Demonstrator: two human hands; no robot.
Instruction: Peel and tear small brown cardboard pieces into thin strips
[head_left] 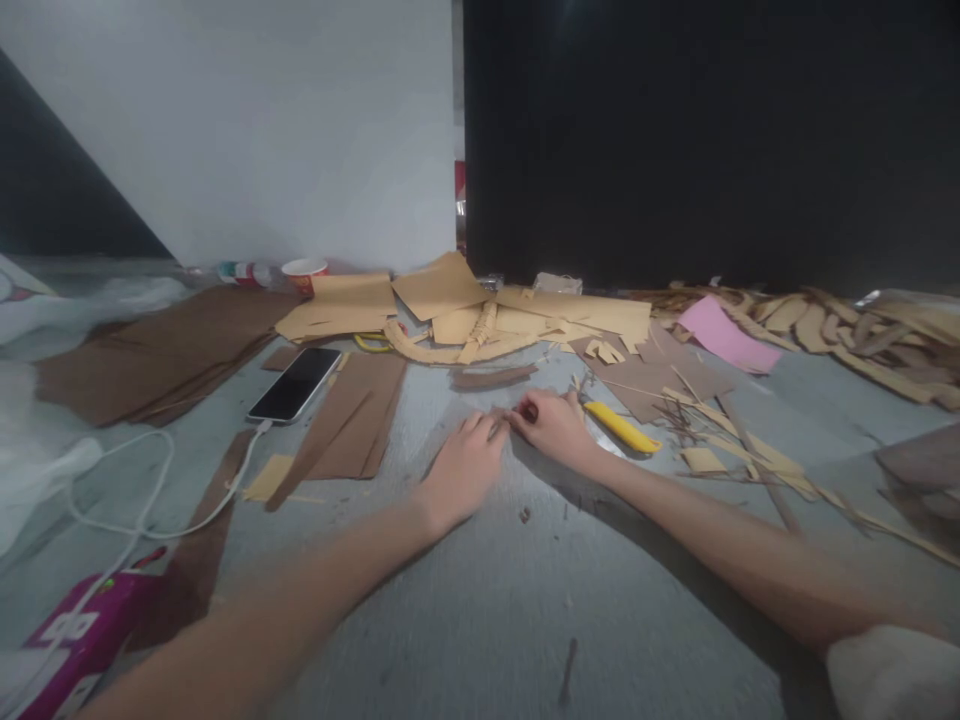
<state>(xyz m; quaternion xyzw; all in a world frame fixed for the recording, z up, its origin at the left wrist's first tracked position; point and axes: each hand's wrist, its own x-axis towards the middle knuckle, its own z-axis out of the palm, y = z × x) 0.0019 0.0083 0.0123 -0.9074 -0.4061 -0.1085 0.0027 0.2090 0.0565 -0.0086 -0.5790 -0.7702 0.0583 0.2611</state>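
My left hand [465,468] rests low over the grey table, its fingers curled forward and down. Close against it, my right hand [553,425] is closed in a pinch, thumb and forefinger forming a loop. The fingertips of both hands meet at a tiny brownish bit whose kind I cannot make out. Just beyond them lies a narrow, slightly curved brown strip [495,377]. A yellow tool, perhaps a cutter [622,428], lies right of my right hand. Brown rectangular sheets [356,415] are stacked left of my left hand.
Tan sheets [442,290] and a curved tan piece [427,350] lie at the back. A phone [296,385] with a white cable [169,530] sits left, near a magenta object [97,630]. Cut strips [750,450], pink paper [727,337] and piled scraps [847,330] spread right.
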